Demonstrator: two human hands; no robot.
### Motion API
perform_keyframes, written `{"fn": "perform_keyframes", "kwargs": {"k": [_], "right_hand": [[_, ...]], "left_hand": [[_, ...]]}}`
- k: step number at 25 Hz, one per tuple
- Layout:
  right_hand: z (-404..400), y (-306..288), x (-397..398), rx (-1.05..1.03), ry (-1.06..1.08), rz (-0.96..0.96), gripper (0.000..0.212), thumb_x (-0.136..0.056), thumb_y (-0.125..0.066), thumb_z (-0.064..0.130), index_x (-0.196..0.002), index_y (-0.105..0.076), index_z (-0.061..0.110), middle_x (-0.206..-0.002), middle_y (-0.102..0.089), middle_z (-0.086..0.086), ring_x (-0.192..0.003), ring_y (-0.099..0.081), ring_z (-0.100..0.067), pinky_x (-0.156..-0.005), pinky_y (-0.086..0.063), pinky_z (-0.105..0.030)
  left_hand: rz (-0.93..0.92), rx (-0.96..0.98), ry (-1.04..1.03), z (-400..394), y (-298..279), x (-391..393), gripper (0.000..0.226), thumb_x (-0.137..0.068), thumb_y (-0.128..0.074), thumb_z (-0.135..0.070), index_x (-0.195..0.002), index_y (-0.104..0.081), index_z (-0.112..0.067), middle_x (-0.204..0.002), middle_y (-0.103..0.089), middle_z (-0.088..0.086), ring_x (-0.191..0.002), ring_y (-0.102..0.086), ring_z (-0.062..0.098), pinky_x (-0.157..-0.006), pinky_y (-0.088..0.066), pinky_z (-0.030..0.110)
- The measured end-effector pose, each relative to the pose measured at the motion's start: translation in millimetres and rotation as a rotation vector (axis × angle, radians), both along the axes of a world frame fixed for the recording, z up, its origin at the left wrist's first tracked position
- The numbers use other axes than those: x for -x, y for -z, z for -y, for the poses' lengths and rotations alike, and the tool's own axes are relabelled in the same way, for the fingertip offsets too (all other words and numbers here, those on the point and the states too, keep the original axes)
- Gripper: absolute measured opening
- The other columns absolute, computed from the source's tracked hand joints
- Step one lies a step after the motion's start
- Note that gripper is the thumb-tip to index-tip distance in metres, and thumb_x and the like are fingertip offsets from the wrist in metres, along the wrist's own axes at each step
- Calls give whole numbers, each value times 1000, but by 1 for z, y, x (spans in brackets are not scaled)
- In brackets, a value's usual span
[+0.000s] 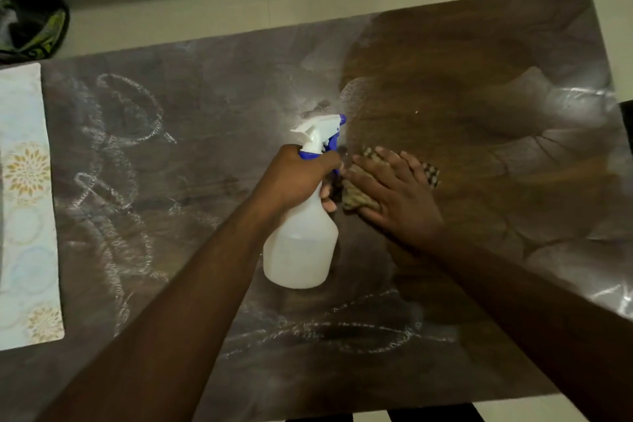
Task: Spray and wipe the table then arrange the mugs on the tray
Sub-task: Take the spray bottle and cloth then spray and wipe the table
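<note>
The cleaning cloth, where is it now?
In the head view the cloth lies flat on the table right of centre, under the right hand, beside the spray bottle the left hand holds.

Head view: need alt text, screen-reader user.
Seen from above, the left hand holds a white spray bottle over a dark table while the right hand presses a checked cloth flat on it. White streaks mark the tabletop; a patterned mat lies at its left edge.

left hand gripping, right hand flat
</note>
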State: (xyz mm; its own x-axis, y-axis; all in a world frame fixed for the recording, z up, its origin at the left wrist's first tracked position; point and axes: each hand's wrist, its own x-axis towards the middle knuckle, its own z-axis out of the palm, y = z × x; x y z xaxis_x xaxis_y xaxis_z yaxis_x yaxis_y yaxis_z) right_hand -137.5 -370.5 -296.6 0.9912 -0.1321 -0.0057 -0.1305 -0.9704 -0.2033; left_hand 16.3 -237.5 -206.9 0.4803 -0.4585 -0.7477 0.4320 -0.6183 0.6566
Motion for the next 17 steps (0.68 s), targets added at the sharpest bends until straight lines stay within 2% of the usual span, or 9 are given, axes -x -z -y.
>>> {"fn": "perform_keyframes", "kwargs": {"k": [2, 5, 6, 10, 12, 14, 15, 16, 17], "right_hand": [[24, 0, 27, 45, -38, -8, 54, -89, -37, 56, -139, -42, 36, -147, -42, 4, -138, -31, -26, -111, -22, -49], [12, -7, -1, -9, 466, -33, 54, -88, -41, 53, -138, -42, 35, -148, -41, 4, -139, -28, -26, -110, -20, -51], [-9, -7, -2, -37, 519, -24, 54, -87, -43, 52, -139, -41, 35, -148, -39, 4, -139, -27, -27, -111, -18, -52], [-48, 5, 99, 64, 98, 3, 61, -86, -48, 52, -143, -33, 36, -148, -40, 2, -138, -30, -27, -110, -24, -53], [-32, 2, 119, 87, 207, -15, 64, -84, -47, 52, -144, -27, 39, -148, -41, 3, -139, -29, -25, -110, -23, -50], [-40, -5, 95, 50, 556, -25, 60, -84, -45, 51, -142, -34, 38, -147, -41, 5, -138, -29, -25, -110, -21, -49], [-54, -7, 82, 30, 636, -17, 58, -84, -45, 51, -140, -38, 36, -147, -41, 4, -137, -30, -26, -110, -20, -49], [-71, -7, 78, 19, 583, 1, 58, -84, -47, 50, -139, -40, 34, -147, -41, 3, -137, -30, -27, -110, -21, -50], [-83, -3, 86, 12, 423, 17, 59, -83, -49, 50, -139, -40, 33, -147, -42, 2, -136, -31, -29, -110, -23, -52]], "left_hand": [[-15, -1, 12, -11, -4, 14, 28, -82, -62, -22, -95, -68, 2, -52, -57, 12, -40, -57, 24, -60, -56, 40], [74, -61, 77, -25, -6, 29, 23, -84, -61, -23, -88, -68, -2, -50, -60, 7, -45, -65, 24, -56, -56, 33], [115, -88, 78, -29, -4, 34, 22, -85, -60, -23, -85, -67, -2, -47, -60, 4, -46, -67, 23, -56, -56, 32], [72, -126, 38, -38, -5, 44, 27, -91, -63, -29, -88, -66, -3, -46, -59, 2, -43, -65, 20, -50, -54, 25], [35, -120, 77, -45, -10, 47, 28, -91, -63, -32, -93, -69, -6, -46, -60, 2, -45, -66, 21, -52, -55, 26], [80, -116, 141, -52, -12, 55, 20, -90, -62, -31, -87, -68, -13, -46, -60, 3, -46, -68, 22, -55, -55, 28], [108, -120, 178, -57, -10, 63, 14, -89, -61, -29, -84, -66, -18, -46, -61, 3, -46, -68, 22, -57, -55, 28], [119, -122, 204, -62, -8, 72, 9, -89, -61, -27, -82, -64, -23, -46, -61, 3, -46, -68, 21, -58, -55, 30], [111, -122, 219, -68, -8, 80, 8, -89, -61, -26, -82, -62, -27, -46, -61, 4, -46, -68, 21, -59, -56, 31]]}}
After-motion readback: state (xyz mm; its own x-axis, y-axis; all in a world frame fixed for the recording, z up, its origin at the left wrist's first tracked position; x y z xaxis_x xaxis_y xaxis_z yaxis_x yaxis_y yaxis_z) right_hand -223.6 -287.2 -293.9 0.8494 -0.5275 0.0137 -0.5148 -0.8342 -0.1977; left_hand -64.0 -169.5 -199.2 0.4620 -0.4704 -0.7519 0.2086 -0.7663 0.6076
